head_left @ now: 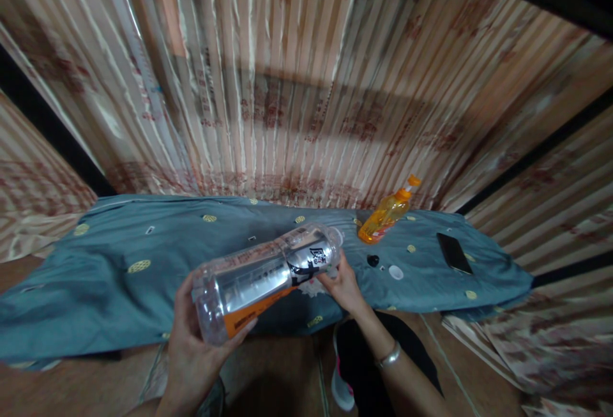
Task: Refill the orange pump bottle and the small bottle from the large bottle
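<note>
While I hold the clear bottle (268,273) up in front of me w/ both hands, it lies nearly on its side in the air, base toward me at lower left, neck pointing away to upper right. It hangs above the near edge of the surface, which is covered by a blue cloth (119,289), and isn't touching it. My left hand (191,340) is cupped round the base end: fingers curled underneath, thumb up the side by the orange strip of the label, a firm grip. My right hand (342,283) comes in from below at the neck end, fingers closed on the bottle just under the black-and-silver part of the label. Can't tell if the cap is on; that end is blurry. Bottle looks see-through, no visible liquid level.

On the cloth beyond my right hand: a small black thing (373,260) and a white round cap (395,271) just beside each other. Farther back an orange bottle (387,216) sits tilted, its orange top pointing up-right toward the striped curtain (287,85) that hangs behind the surface. A black phone (454,253) lies flat, well to the right. Silver bracelet (389,356) on my right wrist.
</note>
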Available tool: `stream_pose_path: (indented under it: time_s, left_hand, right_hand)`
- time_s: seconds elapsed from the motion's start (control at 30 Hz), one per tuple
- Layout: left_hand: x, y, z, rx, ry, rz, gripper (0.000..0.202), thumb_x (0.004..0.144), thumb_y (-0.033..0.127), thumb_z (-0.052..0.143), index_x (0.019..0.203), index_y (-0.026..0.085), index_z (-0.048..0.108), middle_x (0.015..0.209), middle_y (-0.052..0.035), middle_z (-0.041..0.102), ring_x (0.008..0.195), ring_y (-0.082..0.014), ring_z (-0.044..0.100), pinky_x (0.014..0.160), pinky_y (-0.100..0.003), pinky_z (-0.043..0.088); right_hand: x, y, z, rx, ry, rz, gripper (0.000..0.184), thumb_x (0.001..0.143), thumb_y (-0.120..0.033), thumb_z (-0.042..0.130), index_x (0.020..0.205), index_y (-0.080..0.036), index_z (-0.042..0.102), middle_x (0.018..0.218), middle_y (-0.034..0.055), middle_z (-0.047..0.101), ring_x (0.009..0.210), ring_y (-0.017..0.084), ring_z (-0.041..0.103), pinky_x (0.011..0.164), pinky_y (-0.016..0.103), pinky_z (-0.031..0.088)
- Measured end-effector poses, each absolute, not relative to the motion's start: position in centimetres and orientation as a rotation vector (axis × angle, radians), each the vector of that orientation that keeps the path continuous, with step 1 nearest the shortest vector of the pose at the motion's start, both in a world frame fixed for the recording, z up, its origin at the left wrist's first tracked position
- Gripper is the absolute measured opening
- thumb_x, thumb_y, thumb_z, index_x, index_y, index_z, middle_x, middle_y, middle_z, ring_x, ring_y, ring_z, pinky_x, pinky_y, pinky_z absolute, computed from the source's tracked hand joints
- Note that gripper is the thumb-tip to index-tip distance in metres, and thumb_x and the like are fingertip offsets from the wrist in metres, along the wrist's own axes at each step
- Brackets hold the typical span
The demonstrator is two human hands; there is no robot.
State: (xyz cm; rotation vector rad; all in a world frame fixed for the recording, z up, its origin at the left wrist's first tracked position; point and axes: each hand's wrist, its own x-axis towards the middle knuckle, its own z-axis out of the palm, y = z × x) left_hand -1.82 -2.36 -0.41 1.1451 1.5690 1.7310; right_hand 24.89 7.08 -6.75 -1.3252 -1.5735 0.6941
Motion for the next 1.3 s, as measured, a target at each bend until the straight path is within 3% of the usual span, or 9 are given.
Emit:
stream_pose_path:
  time_s: [0.33,0.77,0.93,1.3]
  left_hand:
    - [-1.6,-2.6,0.3,1.09,1.565,1.699,0.104,0.043,0.051,0.095,0.135,0.03,0.051,0.134,-0.0076,0.062,0.123,-0.0328,0.063,0.111,-0.057,0.046]
    - [-2.1,-2.3,-0.9,1.161,1.563,1.711,0.098,0.05,0.048,0.094,0.136,0.031,0.051,0.136,-0.0082,0.062,0.124,-0.0321,0.063,0.111,-0.055,0.047]
    - [-2.2,-2.4,-0.7,1.138,1.557,1.693,0.102,0.044,0.047,0.095,0.134,0.03,0.051,0.135,-0.0077,0.062,0.123,-0.0323,0.064,0.108,-0.053,0.049]
    - [-2.2,-2.2,-0.6,1.131,1.583,1.7,0.097,0.045,0.045,0.094,0.131,0.029,0.052,0.131,-0.0073,0.064,0.117,-0.03,0.066,0.106,-0.05,0.052]
  right_hand:
    - [24.9,7.1,-6.7,-1.32,-1.575,0.702,0.06,0.079,-0.034,0.07,0.133,-0.022,0.048,0.114,0.0083,0.076,0.103,0.026,0.073,0.089,0.037,0.058]
    - [24.9,7.0,-6.5,-1.354,-1.572,0.701,0.063,0.078,-0.034,0.07,0.134,-0.022,0.047,0.115,0.0085,0.076,0.105,0.027,0.072,0.09,0.039,0.058]
    - [24.9,7.0,-6.4,-1.356,-1.57,0.704,0.057,0.077,-0.034,0.07,0.129,-0.023,0.05,0.114,0.0081,0.075,0.104,0.028,0.072,0.092,0.04,0.057]
    - [24.9,6.9,-6.1,-1.377,-1.576,0.706,0.062,0.077,-0.035,0.072,0.133,-0.021,0.048,0.114,0.0091,0.075,0.106,0.029,0.072,0.092,0.041,0.057]
